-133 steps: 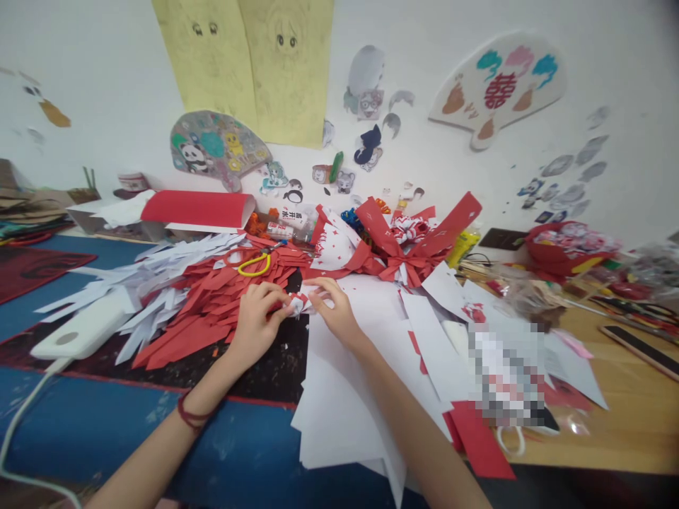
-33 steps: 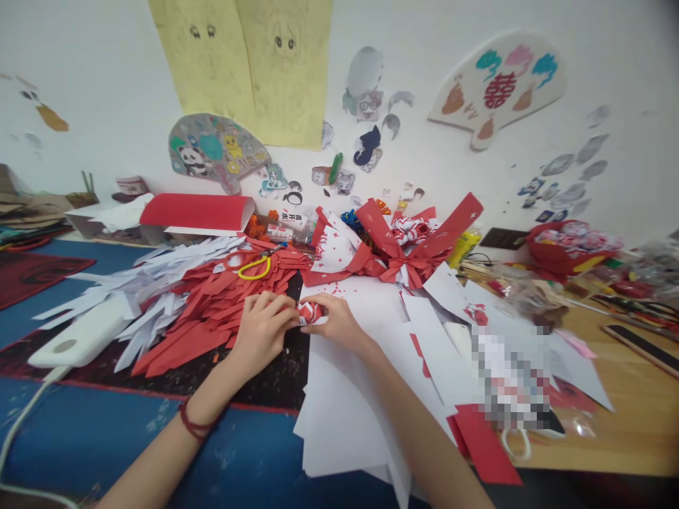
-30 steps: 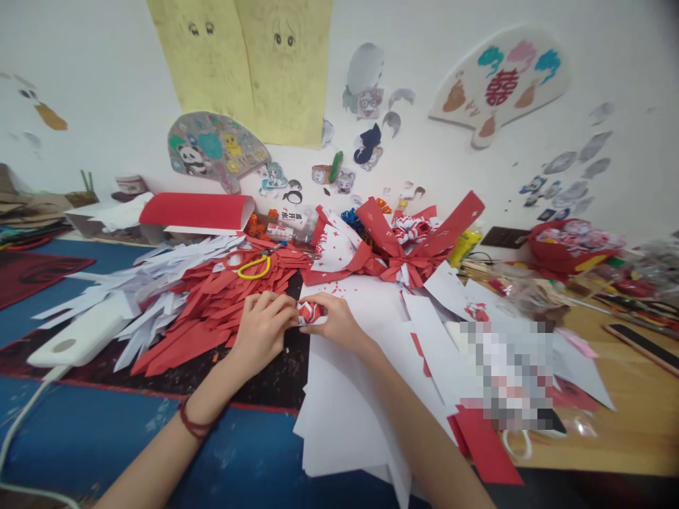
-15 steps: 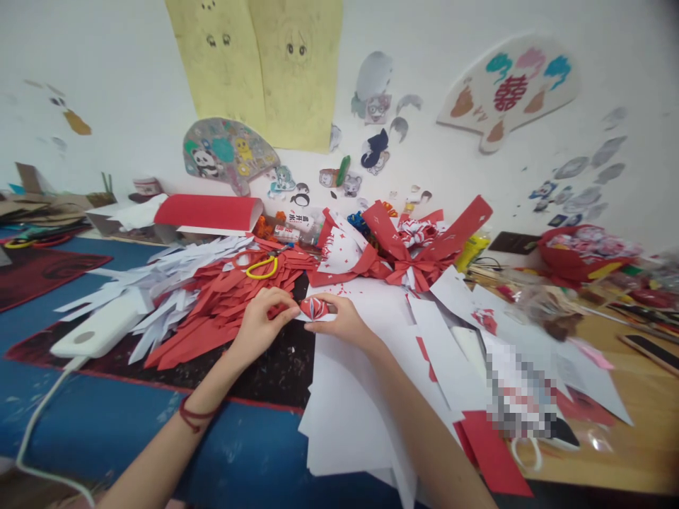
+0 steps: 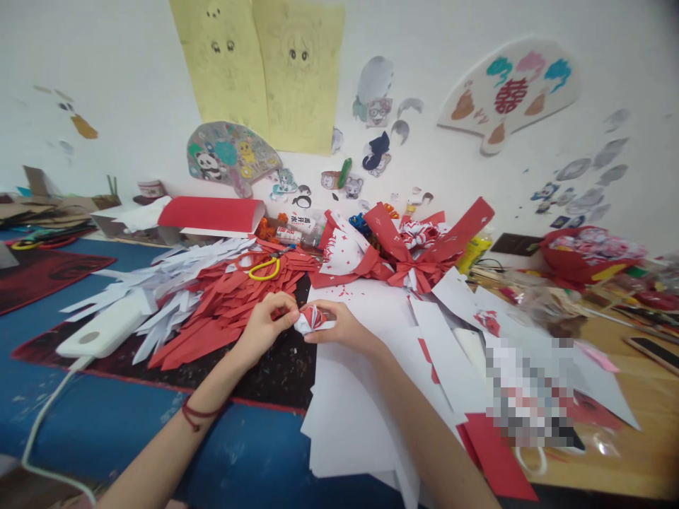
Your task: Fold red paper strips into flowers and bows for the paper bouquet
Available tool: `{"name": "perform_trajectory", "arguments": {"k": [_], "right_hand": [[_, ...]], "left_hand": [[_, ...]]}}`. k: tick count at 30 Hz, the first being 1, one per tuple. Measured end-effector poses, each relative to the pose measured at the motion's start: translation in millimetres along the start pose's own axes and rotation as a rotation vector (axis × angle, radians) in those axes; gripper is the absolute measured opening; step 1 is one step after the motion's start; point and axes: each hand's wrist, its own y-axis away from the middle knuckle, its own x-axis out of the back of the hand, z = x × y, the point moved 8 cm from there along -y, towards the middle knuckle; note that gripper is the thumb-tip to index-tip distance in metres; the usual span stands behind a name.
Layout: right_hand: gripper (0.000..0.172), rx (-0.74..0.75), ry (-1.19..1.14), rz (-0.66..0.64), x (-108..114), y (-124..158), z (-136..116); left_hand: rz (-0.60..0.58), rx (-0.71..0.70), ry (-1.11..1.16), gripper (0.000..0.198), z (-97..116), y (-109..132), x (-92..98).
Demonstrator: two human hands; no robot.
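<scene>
Between my two hands is a small red and white paper flower, with folded layers showing. My left hand pinches its left edge with thumb and forefinger. On the other side my right hand grips it, fingers behind and thumb below. Just beyond my left hand lie a heap of red paper strips and yellow-handled scissors. White paper strips are piled further left. A stack of white paper sheets extends under my right forearm.
A white power strip with a cord lies at the left. Red and white paper bouquets stand by the wall. Red paper, a white mug-like handle and a phone are at the right.
The paper flower has turned in my fingers, so more of its white part now faces me. Both hands keep hold of it. The view has shifted slightly.
</scene>
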Motion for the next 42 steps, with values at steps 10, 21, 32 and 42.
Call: {"name": "perform_trajectory", "arguments": {"k": [10, 21, 32, 42], "right_hand": [[0.05, -0.044, 0.041, 0.028, -0.8, -1.1, 9.1], [0.061, -0.017, 0.123, 0.06, -6.4, -1.3, 17.6], [0.024, 0.136, 0.281, 0.345, 16.8, 0.4, -3.5], [0.025, 0.182, 0.31, 0.351, 17.3, 2.6, -12.8]], "left_hand": [[0.13, -0.171, -0.273, 0.016, 16.1, 0.9, 8.7], [0.047, -0.26, -0.283, 0.016, 29.3, 5.6, -0.1], [0.084, -0.242, -0.279, 0.017, 26.2, 4.9, 1.7], [0.079, -0.238, -0.245, 0.018, 24.9, 4.4, 0.8]]}}
